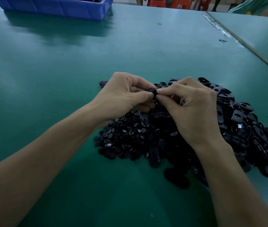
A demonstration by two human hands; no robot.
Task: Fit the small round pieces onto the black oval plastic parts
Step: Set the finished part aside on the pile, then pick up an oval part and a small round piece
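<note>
My left hand and my right hand meet fingertip to fingertip above a heap of black parts. Between thumbs and forefingers they pinch one small black piece; most of it is hidden by the fingers, so I cannot tell whether it is an oval part, a round piece, or both together. Below the hands lies a pile of small round pieces on the left. A larger pile of black oval plastic parts spreads to the right, partly under my right wrist.
The green table stretches away on all sides. A blue plastic bin stands at the far left edge. A seam with tape runs diagonally at the right. Red stools stand beyond the table.
</note>
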